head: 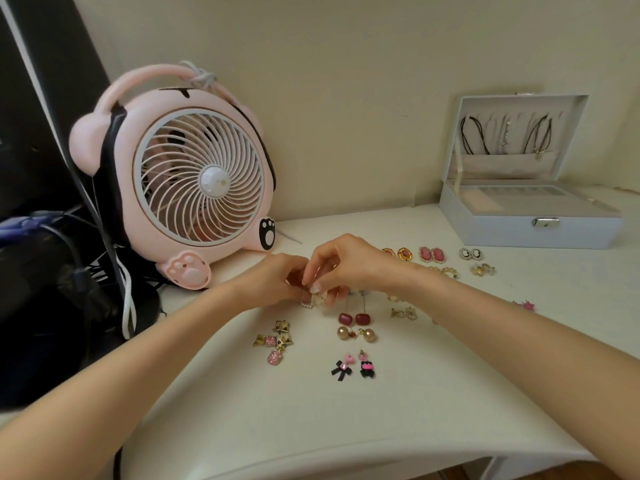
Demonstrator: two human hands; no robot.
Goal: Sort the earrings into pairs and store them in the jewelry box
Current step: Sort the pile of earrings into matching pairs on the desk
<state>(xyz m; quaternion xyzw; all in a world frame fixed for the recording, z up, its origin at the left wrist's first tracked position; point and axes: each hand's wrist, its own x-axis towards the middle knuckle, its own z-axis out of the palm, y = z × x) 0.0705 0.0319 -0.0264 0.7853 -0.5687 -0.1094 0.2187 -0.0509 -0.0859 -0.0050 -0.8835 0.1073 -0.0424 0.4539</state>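
My left hand (277, 280) and my right hand (341, 265) meet over the middle of the white table (346, 417). Both pinch small pearl-edged heart earrings (313, 301) that hang just above the tabletop. Below them lie a dark red square pair (354, 319), a gold ball pair (356, 334), gold star and pink gem pieces (277, 339), and black and pink bow and bear earrings (355, 368). Further right sit gold-red ovals (398, 253), pink cameos (432, 254) and black cameos (471, 253). The white jewelry box (526, 230) stands open at the back right.
A pink cat-shaped desk fan (194, 178) stands at the back left, next to dark cables and a black chair (41, 150). The wall runs close behind. More gold earrings (483, 270) and a pink piece (526, 305) lie right of my right forearm.
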